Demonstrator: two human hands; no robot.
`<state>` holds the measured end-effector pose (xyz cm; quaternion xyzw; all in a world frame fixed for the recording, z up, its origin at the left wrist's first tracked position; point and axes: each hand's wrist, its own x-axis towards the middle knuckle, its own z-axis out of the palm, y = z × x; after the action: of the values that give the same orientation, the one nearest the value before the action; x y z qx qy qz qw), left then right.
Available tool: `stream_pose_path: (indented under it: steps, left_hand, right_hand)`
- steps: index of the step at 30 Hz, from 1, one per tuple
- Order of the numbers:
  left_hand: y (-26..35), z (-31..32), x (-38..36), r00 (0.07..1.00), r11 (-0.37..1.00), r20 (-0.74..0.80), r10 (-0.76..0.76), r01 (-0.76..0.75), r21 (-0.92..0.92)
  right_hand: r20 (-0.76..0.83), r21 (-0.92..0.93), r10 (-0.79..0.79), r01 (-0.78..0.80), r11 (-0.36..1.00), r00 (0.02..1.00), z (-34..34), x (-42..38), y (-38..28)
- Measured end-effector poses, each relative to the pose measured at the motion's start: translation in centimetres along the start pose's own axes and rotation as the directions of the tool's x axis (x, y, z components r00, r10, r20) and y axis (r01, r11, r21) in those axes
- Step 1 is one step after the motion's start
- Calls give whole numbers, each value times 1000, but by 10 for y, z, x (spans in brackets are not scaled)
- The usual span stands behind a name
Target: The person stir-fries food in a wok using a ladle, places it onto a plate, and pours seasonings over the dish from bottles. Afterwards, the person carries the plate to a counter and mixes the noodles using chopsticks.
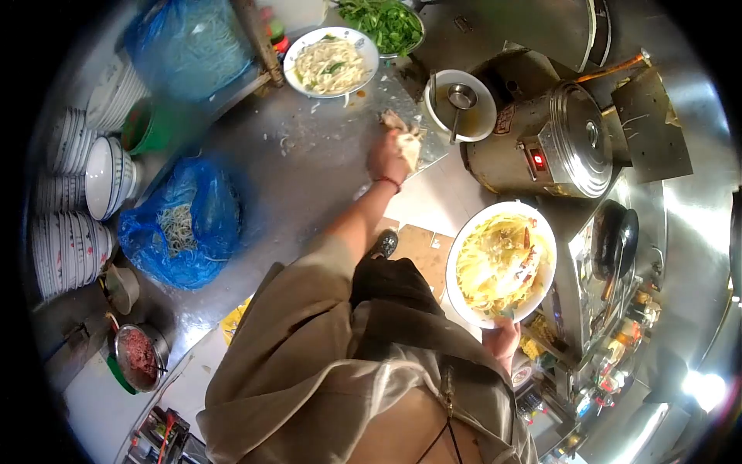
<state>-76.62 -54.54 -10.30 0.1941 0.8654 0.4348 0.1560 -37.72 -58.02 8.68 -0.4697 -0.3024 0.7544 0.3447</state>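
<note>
My left hand (388, 161), with a red band at the wrist, is closed on a crumpled pale rag (408, 145) at the right edge of the metal table (309, 155). My right hand (504, 339) grips the near rim of a large white bowl (454, 288), its thumb over the edge. In the bowl, yellowish food (495, 267) that looks like noodles in broth is topped with dark red pieces. The bowl is held over the floor, to the right of my body.
A plate of pale noodles (331, 68) and a bowl of greens (382, 27) stand at the back. A ladle (462, 97) rests in a white basin (483, 127) beside a lidded steel cooker (533, 147). Stacked bowls (66, 251) and a blue bag (154, 247) are left.
</note>
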Motion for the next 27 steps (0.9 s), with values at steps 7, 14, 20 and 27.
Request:
stream_pose_path:
  steps: [7,14,20,27]
  left_hand:
    - [-101,-161,-49,773,991,-625,111,-136,7]
    - [-133,-145,50,861,929,-481,167,26,369]
    - [-15,-52,90,991,815,10,-134,104,570]
    - [21,13,63,964,819,127,233,-265,508]
  right_hand:
    - [-12,93,101,-99,991,995,-28,51,-28]
    - [-32,156,111,-105,982,993,-33,60,-26]
    - [-75,-46,108,-111,993,991,-85,60,-12]
    - [-76,82,90,-83,993,993,-125,46,0]
